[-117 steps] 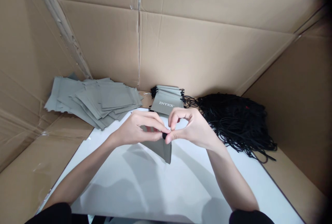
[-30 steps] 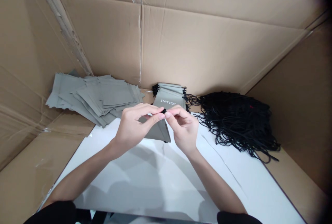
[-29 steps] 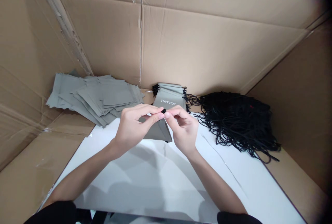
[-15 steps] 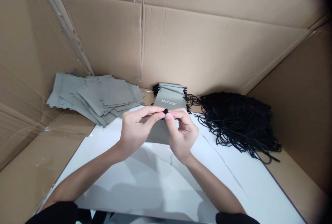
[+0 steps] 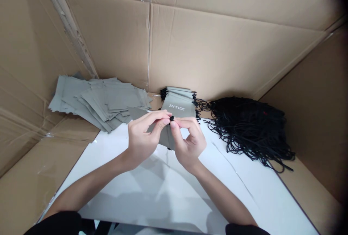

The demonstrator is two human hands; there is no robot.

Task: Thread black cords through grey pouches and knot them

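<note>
My left hand (image 5: 144,133) and my right hand (image 5: 189,142) meet in front of me, fingertips closed in a pinch from both sides. Between them is a small dark knot of black cord (image 5: 172,118). A grey drawstring pouch (image 5: 166,140) hangs below and behind the fingers, mostly covered by them; one grey corner sticks out above my left hand. Just beyond lies a stack of grey pouches (image 5: 178,100), the top one printed INTEX in white, with black cord ends at its sides.
Flat grey pouches (image 5: 119,99) are heaped at the back left. A big tangle of black cords (image 5: 248,128) lies at the right. Beneath my arms is a white tabletop (image 5: 244,166). Cardboard walls (image 5: 217,46) close in the back and both sides.
Both hands have shifted slightly left with the cord knot between them. The grey pouch has swung, so a corner now shows above my left hand and its lower end between the wrists.
</note>
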